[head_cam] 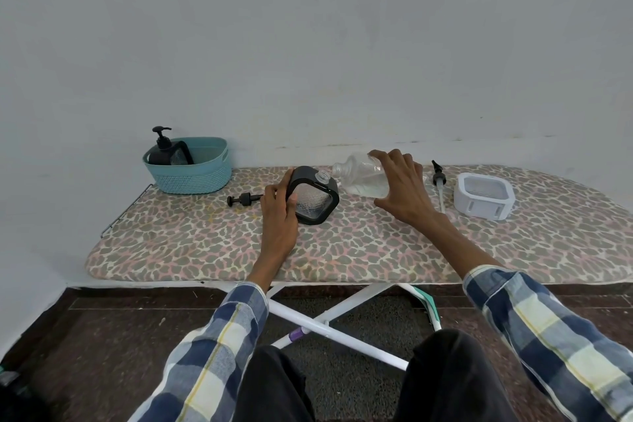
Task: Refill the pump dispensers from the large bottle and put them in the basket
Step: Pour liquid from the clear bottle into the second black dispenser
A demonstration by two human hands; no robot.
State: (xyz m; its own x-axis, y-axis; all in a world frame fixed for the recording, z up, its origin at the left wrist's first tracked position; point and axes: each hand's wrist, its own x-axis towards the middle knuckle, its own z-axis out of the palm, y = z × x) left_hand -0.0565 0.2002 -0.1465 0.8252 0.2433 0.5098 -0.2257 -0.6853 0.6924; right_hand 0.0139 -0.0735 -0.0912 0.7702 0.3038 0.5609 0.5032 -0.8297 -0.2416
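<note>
The right hand (399, 187) is wrapping its fingers around the large clear bottle (359, 176), tilting it so its long axis is running leftward and its open mouth is hanging just beside, perhaps slightly above, the open neck of the black square dispenser (317, 195). The left hand (279, 212) is gripping that dispenser's left edge, steadying it on the ironing board (205, 243), well apart from the basket (191, 169).
</note>
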